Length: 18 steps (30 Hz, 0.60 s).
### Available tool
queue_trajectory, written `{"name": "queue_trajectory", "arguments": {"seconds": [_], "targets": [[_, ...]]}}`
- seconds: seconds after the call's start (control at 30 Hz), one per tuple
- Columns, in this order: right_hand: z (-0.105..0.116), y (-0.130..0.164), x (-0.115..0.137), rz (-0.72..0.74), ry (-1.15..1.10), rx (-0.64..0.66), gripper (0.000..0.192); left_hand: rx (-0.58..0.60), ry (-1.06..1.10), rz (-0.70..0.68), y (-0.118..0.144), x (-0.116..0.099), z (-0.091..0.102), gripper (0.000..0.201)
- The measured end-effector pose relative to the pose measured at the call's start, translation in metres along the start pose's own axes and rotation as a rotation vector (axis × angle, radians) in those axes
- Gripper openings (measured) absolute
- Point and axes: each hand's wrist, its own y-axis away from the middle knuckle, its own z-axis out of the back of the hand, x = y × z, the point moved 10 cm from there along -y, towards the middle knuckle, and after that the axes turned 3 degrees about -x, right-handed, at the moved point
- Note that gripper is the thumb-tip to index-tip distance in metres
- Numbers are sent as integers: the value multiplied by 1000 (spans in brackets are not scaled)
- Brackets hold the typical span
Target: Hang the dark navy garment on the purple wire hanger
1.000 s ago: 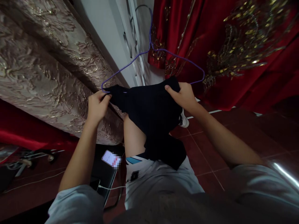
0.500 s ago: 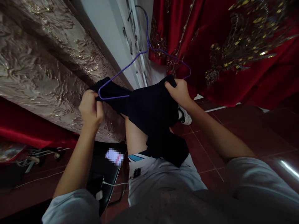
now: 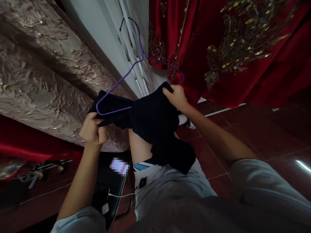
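Observation:
A dark garment (image 3: pixel 155 113), its exact kind unclear, is stretched between my two hands above my lap. My left hand (image 3: pixel 93 128) is closed on its left edge, and my right hand (image 3: pixel 177 97) pinches its upper right edge. A purple clothes hanger (image 3: pixel 131 68) lies partly in the garment. Its left corner and part of its bottom bar show in the opening near my left hand, while its right end sticks out behind the cloth above my right hand. The hanger's hook points up and away. The garment's lower part drapes over my white shorts (image 3: pixel 150 176).
Red fabric with gold sequins (image 3: pixel 194 38) hangs at the right, and a pale embossed curtain (image 3: pixel 48 68) at the left. A black chair seat (image 3: pixel 118 187) at lower left holds a lit phone (image 3: pixel 119 166) and a dark device with a white cable (image 3: pixel 121 195). The floor (image 3: pixel 218 142) is red tile.
My left hand has moved slightly down with the garment's left side. The hanger has shifted a little left and down in view. Both hands keep their hold; the camera view has turned slightly.

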Motion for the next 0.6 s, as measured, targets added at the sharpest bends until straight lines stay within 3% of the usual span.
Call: {"name": "queue_trajectory", "arguments": {"seconds": [0.13, 0.23, 0.47, 0.6], "targets": [[-7, -4, -6, -23, -13, -22, 45, -77, -1, -24, -18, -24, 11, 17], [-7, -6, -10, -16, -31, -45, 42, -32, 12, 8, -26, -34, 6, 14], [3, -2, -7, 9, 1, -57, 43, 125, -24, 485, -11, 1, -1, 22], [5, 1, -3, -13, -10, -61, 43, 76, 3, 588, -27, 7, 1, 18]]}}
